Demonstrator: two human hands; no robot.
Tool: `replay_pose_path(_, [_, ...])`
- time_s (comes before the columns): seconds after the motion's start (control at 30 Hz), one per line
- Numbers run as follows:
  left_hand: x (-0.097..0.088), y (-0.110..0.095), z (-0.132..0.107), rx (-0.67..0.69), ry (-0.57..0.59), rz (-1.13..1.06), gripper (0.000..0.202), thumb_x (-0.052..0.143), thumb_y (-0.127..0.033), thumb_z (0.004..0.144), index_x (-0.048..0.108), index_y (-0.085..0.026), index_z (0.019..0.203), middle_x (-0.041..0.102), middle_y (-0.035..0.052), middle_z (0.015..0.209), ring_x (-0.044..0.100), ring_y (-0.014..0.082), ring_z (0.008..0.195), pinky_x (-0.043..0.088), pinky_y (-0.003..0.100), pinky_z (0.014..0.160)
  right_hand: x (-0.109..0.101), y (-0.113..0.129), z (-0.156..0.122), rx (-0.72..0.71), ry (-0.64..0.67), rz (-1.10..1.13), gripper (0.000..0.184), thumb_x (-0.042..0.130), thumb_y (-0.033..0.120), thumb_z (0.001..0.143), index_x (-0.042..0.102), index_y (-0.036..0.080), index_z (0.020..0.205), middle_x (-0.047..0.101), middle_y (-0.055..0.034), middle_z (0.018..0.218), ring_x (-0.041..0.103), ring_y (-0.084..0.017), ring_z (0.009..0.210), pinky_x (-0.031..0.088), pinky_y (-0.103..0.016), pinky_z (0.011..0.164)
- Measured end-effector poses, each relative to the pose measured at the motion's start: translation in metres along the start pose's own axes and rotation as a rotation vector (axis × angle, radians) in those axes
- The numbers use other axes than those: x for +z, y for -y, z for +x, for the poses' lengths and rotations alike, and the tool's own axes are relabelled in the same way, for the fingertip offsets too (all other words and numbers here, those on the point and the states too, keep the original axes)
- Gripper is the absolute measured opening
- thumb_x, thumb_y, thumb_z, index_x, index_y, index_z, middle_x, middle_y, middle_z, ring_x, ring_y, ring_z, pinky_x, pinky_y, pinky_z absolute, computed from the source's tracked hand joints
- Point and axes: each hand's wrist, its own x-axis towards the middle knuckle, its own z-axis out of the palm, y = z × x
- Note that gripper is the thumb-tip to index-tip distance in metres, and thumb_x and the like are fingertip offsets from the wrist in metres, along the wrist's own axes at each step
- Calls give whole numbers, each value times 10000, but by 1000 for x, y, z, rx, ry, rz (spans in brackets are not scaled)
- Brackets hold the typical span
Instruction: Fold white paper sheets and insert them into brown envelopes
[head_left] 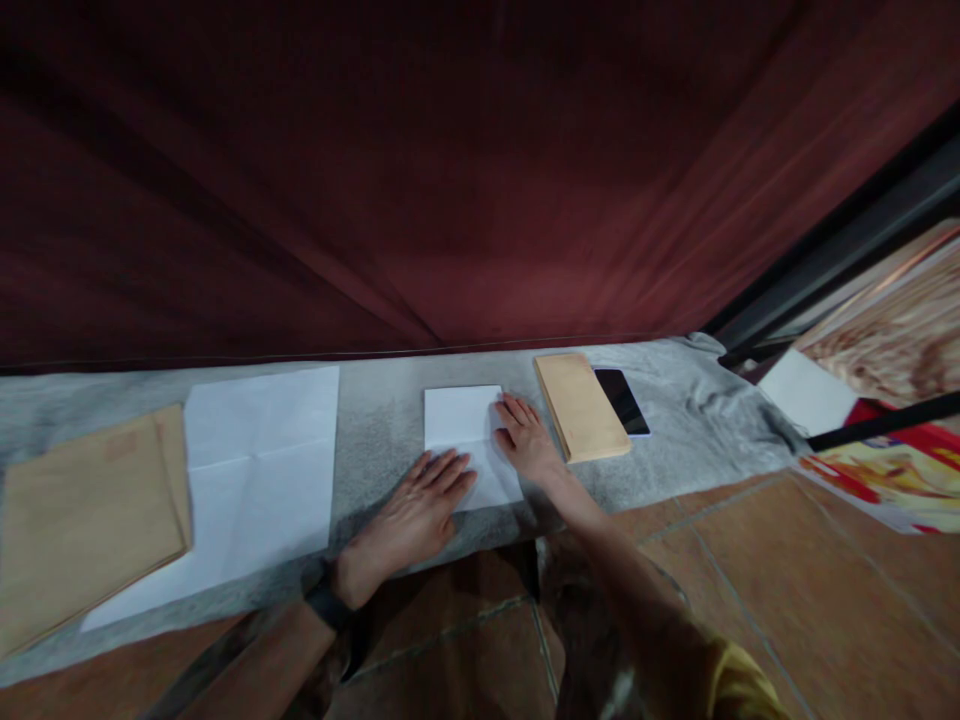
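Note:
A creased sheet of white paper lies in front of me on the grey cloth, with a fold line across its middle. Flat on its lower left side rests my left hand, fingers stretched out, a dark band round the wrist. My right hand presses on the paper's right edge with its fingers extended. Neither hand grasps anything. Just right of my right hand lies a stack of tan envelopes, partly over a dark-screened phone.
On the left, a larger creased white sheet lies partly under big brown envelopes. A grey cloth covers the narrow surface. Behind it hangs a dark red curtain. A dark metal bar and a colourful printed sheet are at right, above floor tiles.

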Motion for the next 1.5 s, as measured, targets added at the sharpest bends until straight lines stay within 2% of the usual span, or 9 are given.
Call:
replay_pose_path(0.33, [-9, 7, -1, 4, 7, -46, 609, 593, -115, 813, 590, -233, 1409, 485, 70, 1576, 410, 250, 1483, 271, 485, 1265, -10, -9, -14, -181, 62, 276, 468, 518, 135, 961, 599, 197, 1418, 572, -87, 1494, 504, -211, 1402, 383, -426, 1217])
replay_pose_path(0.47, [-9, 18, -2, -58, -22, -100, 557, 597, -121, 844, 616, -211, 1394, 544, 98, 1522, 512, 249, 1410, 370, 463, 1221, -17, -18, -21, -222, 143, 395, 544, 486, 24, 901, 650, 247, 1369, 567, -53, 1501, 506, -191, 1403, 379, -423, 1224])
replay_pose_path(0.57, [-7, 30, -3, -95, -71, -189, 555, 583, -80, 832, 648, -236, 1361, 597, 73, 1473, 560, 228, 1365, 433, 429, 1181, -24, -25, -27, -231, 230, 454, 634, 508, -22, 831, 654, 292, 1363, 514, -30, 1550, 460, -200, 1443, 339, -457, 1241])
replay_pose_path(0.7, [-5, 39, -2, -124, -146, -338, 492, 562, -82, 834, 710, -262, 1268, 688, 37, 1362, 629, 212, 1282, 483, 417, 1136, -31, -34, -32, -248, 355, 503, 611, 591, 15, 821, 658, 298, 1359, 449, -36, 1598, 381, -223, 1493, 300, -469, 1251])
replay_pose_path(0.8, [-5, 40, 2, -186, -206, -432, 447, 547, -94, 834, 741, -248, 1206, 732, 44, 1284, 669, 219, 1220, 499, 425, 1113, -34, -36, -33, -241, 391, 536, 514, 687, 131, 854, 671, 285, 1345, 451, -59, 1597, 384, -247, 1490, 307, -470, 1243])
replay_pose_path(1.0, [-8, 38, 11, -355, -285, -585, 272, 571, -289, 901, 774, -221, 1070, 784, 59, 1141, 730, 236, 1050, 560, 390, 993, -40, -26, -28, -191, 321, 649, 345, 655, 347, 952, 712, 283, 1286, 602, -67, 1464, 526, -243, 1382, 397, -436, 1186])
replay_pose_path(1.2, [-12, 39, 16, -519, -275, -632, 295, 591, -396, 902, 778, -191, 1000, 800, 61, 1008, 727, 239, 890, 566, 354, 859, -35, -20, -24, -17, 214, 657, 284, 550, 355, 979, 790, 203, 956, 753, -62, 1166, 692, -218, 1069, 529, -349, 962])
replay_pose_path(1.33, [-10, 41, 19, -556, -317, -645, 304, 559, -391, 917, 772, -186, 988, 787, 61, 974, 708, 229, 869, 545, 339, 820, -26, -17, -20, 73, 137, 603, 285, 529, 359, 969, 756, 189, 944, 741, -31, 916, 674, -194, 884, 513, -297, 820])
replay_pose_path(1.5, [-8, 44, 24, -549, -355, -579, 293, 549, -354, 914, 739, -174, 779, 736, 80, 925, 666, 209, 864, 514, 316, 807, -22, -10, -13, 180, 81, 583, 338, 508, 413, 963, 699, 198, 786, 651, -1, 736, 599, -161, 719, 448, -242, 652])
